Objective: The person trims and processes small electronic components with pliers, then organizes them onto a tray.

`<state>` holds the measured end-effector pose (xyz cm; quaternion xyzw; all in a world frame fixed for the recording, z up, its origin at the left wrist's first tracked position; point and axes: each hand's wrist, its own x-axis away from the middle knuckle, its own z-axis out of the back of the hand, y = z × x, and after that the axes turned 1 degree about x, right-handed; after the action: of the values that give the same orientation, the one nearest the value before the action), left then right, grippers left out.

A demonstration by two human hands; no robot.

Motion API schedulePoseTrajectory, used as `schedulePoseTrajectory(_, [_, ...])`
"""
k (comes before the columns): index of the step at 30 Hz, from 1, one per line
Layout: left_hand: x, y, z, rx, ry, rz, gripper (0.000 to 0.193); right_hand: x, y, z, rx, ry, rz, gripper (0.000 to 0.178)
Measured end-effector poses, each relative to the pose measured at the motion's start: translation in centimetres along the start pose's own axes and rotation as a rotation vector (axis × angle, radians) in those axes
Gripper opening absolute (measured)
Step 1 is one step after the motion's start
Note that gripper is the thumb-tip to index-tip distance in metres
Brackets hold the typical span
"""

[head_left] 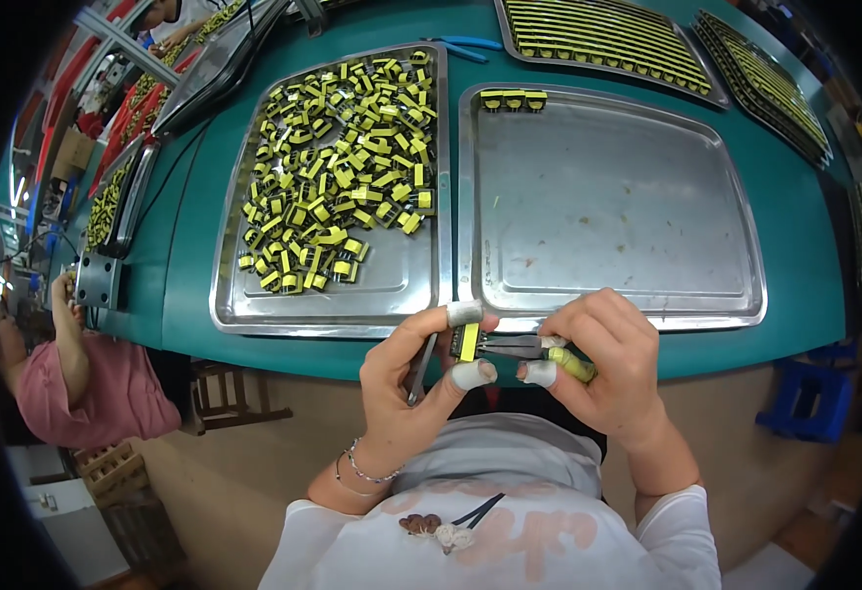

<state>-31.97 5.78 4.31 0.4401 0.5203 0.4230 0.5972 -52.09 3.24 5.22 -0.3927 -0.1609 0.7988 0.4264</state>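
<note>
My left hand [406, 374] pinches a small yellow-and-black transformer [468, 341] between taped thumb and index finger, just in front of the trays. A thin dark metal tool [419, 372] also lies inside that hand, mostly covered by the fingers. My right hand [613, 369] is closed around a grey metal tool with pointed jaws [513, 346], like tweezers or fine pliers; its rear end is hidden. The jaws reach the transformer's pin side; whether they grip a pin is too small to tell. White tape wraps several fingertips, and something yellow-green shows at the right fingers.
A metal tray [411, 285] of loosely heaped transformers stands left. The tray [608, 216] beside it bears 3 transformers at its far-left corner. Blue-handled pliers [470, 43] lie behind. Trays of lined-up transformers [608, 44] stand far right. A person in pink [87, 383] sits left.
</note>
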Motion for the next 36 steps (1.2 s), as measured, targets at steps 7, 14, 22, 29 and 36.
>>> schedulePoseTrajectory(7, [0.6, -0.1, 0.1, 0.037, 0.054, 0.008, 0.042, 0.2, -0.3, -0.1, 0.017, -0.014, 0.028, 0.024])
schedulePoseTrajectory(14, [1.2, -0.2, 0.5, 0.028, 0.067, 0.061, 0.039, 0.5, 0.1, -0.8, 0.132, 0.008, 0.122, 0.029])
schedulePoseTrajectory(22, [0.5, 0.4, -0.5, 0.14, 0.057, 0.013, 0.038, 0.4, 0.6, -0.4, 0.09, 0.064, 0.175, 0.031])
schedulePoseTrajectory(29, [0.2, -0.5, -0.8, 0.196, 0.079, 0.113, 0.041, 0.5, 0.3, -0.3, -0.013, 0.036, 0.014, 0.026])
schedulePoseTrajectory(36, [-0.5, 0.3, -0.8, 0.525, -0.034, 0.276, 0.06, -0.1, -0.9, -0.8, -0.664, -0.033, -0.244, 0.036])
